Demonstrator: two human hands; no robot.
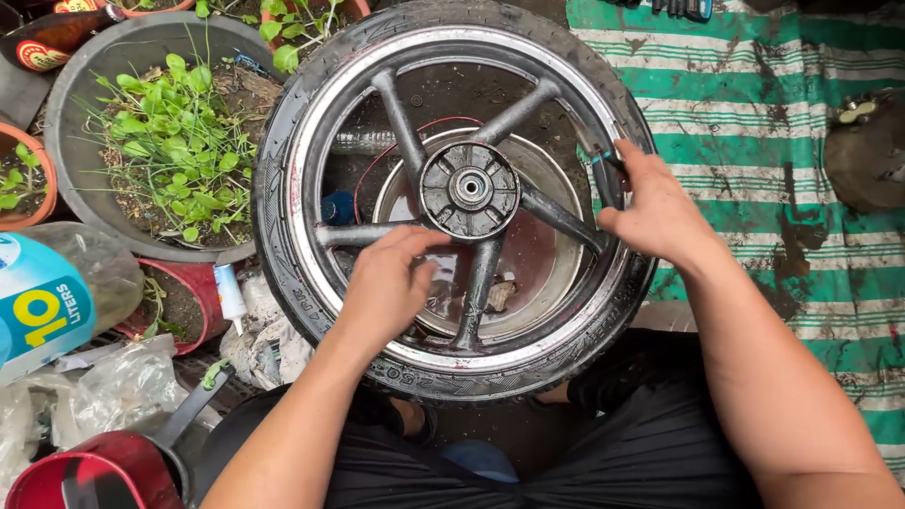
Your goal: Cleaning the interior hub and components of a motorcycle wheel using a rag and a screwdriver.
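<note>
Carefully now: your left hand (386, 283) rests, fingers loosely curled and close together, on a lower spoke of the black-tyred, silver-rimmed five-spoke motorcycle wheel (452, 368), which lies flat in front of your knees over a round metal basin (547, 273). That light hold could let the wheel rock or slide on the wet basin. Farther out, your right hand (655, 212) grips a slim dark tool (603, 160) at the rim's right edge; if it slips, your knuckles may strike the rim.

Black five-spoke motorcycle wheel (468, 188) with tyre, flat across lap
</note>
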